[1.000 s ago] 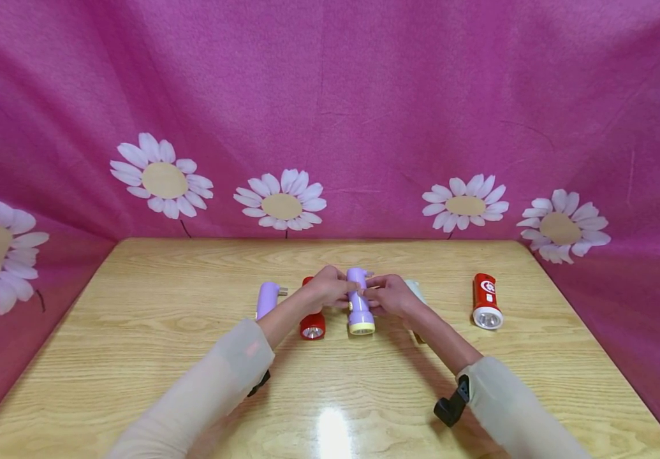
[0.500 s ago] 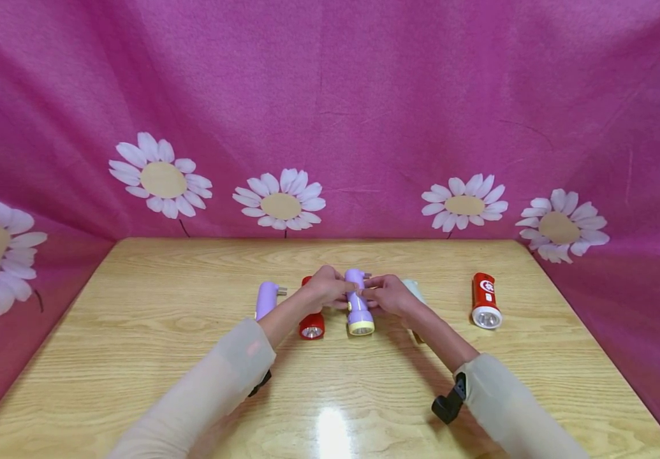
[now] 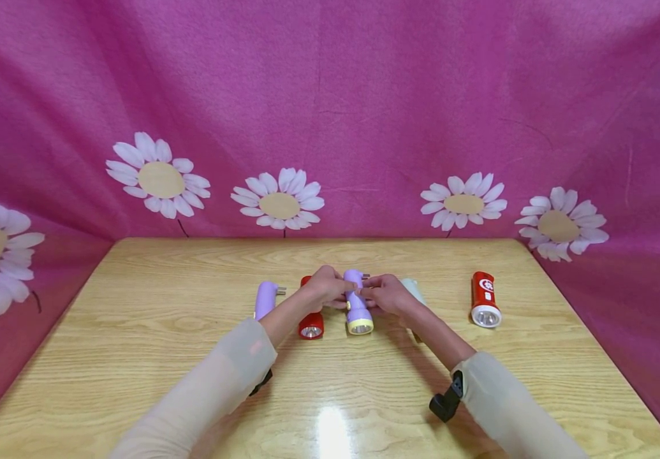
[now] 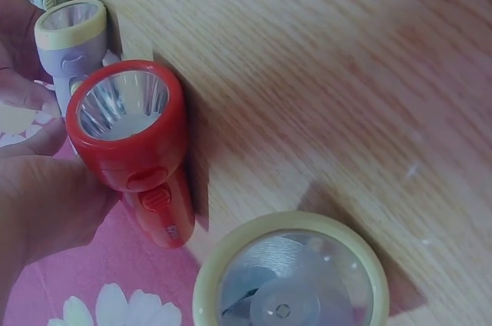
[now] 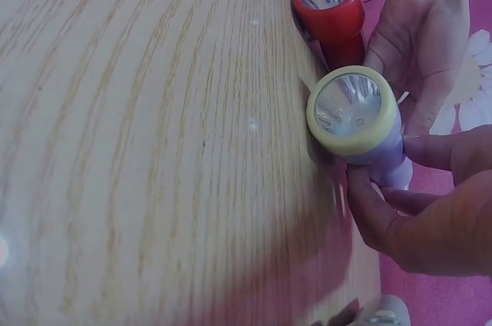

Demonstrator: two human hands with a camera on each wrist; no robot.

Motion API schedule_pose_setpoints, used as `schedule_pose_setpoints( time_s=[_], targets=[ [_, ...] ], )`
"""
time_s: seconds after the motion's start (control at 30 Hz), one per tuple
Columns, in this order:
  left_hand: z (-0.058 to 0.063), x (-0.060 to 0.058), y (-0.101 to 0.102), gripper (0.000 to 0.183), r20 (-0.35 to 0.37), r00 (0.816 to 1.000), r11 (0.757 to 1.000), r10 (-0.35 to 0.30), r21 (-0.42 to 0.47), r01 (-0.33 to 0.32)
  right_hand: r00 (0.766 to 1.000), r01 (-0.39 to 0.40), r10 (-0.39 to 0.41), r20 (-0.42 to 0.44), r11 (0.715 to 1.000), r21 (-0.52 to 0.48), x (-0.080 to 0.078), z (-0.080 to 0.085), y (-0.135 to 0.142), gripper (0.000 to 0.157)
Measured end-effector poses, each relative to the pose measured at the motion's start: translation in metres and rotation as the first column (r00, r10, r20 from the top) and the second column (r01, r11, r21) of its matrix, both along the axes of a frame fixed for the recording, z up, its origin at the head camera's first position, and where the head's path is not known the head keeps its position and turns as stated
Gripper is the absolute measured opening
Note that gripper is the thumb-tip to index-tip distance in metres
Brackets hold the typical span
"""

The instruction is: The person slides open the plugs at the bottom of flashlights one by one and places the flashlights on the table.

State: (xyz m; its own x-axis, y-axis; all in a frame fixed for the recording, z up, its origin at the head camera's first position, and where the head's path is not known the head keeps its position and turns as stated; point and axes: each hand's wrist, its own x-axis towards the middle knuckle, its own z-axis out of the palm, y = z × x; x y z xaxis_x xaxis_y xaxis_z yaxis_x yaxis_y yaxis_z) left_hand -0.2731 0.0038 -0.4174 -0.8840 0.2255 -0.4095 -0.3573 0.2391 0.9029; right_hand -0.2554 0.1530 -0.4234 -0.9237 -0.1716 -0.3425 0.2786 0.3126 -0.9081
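Observation:
A purple flashlight [image 3: 357, 308] with a pale yellow rim lies in the middle of the table, lens toward me and plug prongs at its far end. My left hand [image 3: 325, 290] grips its left side, my right hand [image 3: 388, 294] its right side. In the right wrist view, the thumb and fingers of my right hand [image 5: 442, 203] pinch its purple body just behind the rim [image 5: 319, 130]. Just left of it, a red flashlight [image 3: 310, 326] lies partly behind my left hand; in the left wrist view this red flashlight [image 4: 157, 158] is beside my left hand [image 4: 58, 199].
Left of these lies another purple flashlight [image 3: 265, 299] with prongs, partly hidden by my left forearm. A pale green flashlight [image 3: 413, 290] is mostly behind my right forearm. Farther right is a red and white flashlight [image 3: 484, 301]. Pink flowered cloth [image 3: 364, 127] stands behind the wooden table [image 3: 192, 268].
Both hands stay on the purple flashlight, which has turned very slightly, its far end toward the left. My right forearm has shifted a little left.

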Motion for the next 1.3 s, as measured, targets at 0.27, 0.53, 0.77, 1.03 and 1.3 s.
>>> schedule_pose_setpoints(
  time_s=[0.27,0.53,0.77,1.03,1.3],
  targets=[
    [0.0008,-0.0008,-0.0004,0.022,0.011,1.0,1.0,-0.003,-0.007,0.003,1.0,-0.007,0.007,-0.007,1.0,-0.017,-0.0006,-0.0022,-0.0007,0.035],
    [-0.0024,-0.0023,0.0002,0.02,0.002,1.0,1.0,-0.004,-0.019,0.004,1.0,0.014,-0.014,0.008,0.999,-0.031,-0.0003,-0.0015,-0.0014,0.032],
    [-0.0025,-0.0025,0.0009,0.02,0.0,1.0,1.0,-0.004,-0.031,0.004,1.0,0.002,-0.002,-0.004,1.0,-0.015,-0.0013,-0.0033,-0.0008,0.034],
    [-0.002,-0.0027,0.0017,0.023,0.004,1.0,0.998,-0.007,-0.057,0.007,1.0,0.017,-0.017,-0.003,1.0,0.016,-0.0027,-0.0039,-0.001,0.035],
    [-0.0017,-0.0026,0.0023,0.023,0.009,1.0,0.997,-0.003,-0.073,0.004,1.0,0.009,-0.008,-0.005,1.0,0.022,-0.0017,-0.0027,-0.0005,0.036]
  ],
)
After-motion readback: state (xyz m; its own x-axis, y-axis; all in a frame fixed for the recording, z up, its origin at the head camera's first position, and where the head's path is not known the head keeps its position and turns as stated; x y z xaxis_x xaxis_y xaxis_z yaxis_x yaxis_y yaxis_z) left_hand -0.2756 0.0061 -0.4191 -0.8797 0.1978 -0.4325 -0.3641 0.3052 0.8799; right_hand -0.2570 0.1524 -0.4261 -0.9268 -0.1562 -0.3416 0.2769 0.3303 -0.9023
